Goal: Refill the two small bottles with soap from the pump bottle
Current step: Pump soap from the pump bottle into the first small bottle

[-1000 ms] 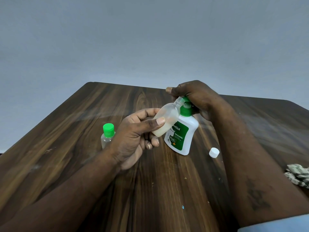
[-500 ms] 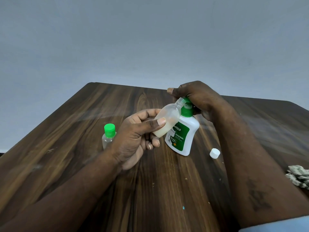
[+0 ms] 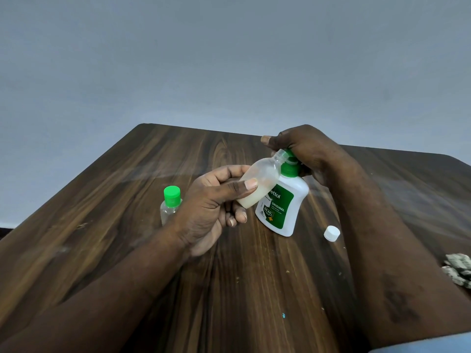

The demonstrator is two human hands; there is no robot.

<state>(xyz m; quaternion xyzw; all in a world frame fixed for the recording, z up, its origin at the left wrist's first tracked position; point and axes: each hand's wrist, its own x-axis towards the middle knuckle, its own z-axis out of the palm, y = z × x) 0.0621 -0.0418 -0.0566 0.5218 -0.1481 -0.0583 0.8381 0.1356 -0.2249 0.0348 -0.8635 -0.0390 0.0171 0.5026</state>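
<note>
— Over the middle of the table [image 3: 122,225], what have we got in our left hand [image 3: 209,210]?

— We're gripping the open small bottle [image 3: 260,183]. Thumb lies across the front, index finger is curled over the top, and the other fingers are tucked in underneath. It's tilted with the neck pointing toward 1 o'clock and milky soap pooled at the low end.

— And our right hand [image 3: 308,154]?

— That one's draped over the head of the pump bottle [image 3: 281,212], fingers curled down round the green top, with one fingertip poking out toward 9 o'clock. The small bottle's mouth sits right at the pump. We can't tell if they actually touch, since the hand covers that spot.

— Where's the pump bottle itself?

— Base on the wood, just at 3 o'clock of our left hand, looking tipped a little toward 1 o'clock. The small bottle crosses in front of its shoulder.

— Anything else around us?

— The second small bottle [image 3: 171,203], green cap on, stands upright at 9 o'clock of our left hand, partly hidden behind it. A loose white cap [image 3: 331,233] lies at 4 o'clock of the pump bottle, apart from it. A crumpled cloth [image 3: 458,270] sits at the table's 3 o'clock edge.
</note>
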